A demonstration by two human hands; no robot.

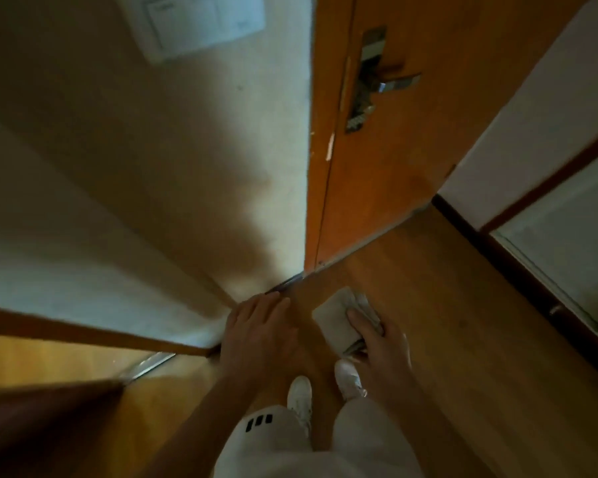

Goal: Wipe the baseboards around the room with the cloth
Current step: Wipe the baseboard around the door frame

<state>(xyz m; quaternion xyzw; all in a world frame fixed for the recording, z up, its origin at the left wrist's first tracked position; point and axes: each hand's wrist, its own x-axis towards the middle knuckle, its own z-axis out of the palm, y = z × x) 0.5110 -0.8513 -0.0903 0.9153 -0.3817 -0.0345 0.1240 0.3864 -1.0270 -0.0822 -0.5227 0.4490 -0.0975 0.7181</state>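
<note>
My right hand (384,343) grips a folded pale cloth (335,315), thumb lying across its top, held above the wooden floor in front of the door. My left hand (259,329) is spread with straight fingers, hovering near the wall corner; whether it touches anything I cannot tell. A dark baseboard (491,250) runs along the right wall from the door to the lower right. A short stretch of dark baseboard (283,284) shows at the foot of the white wall just beyond my left fingertips.
An orange wooden door (394,150) with a metal handle (390,84) stands ahead. A white wall (187,150) with a paper sheet (194,22) is on the left. A wooden door frame (83,332) and metal threshold strip (149,363) lie lower left. My white shoes (301,395) stand on the wooden floor (446,322).
</note>
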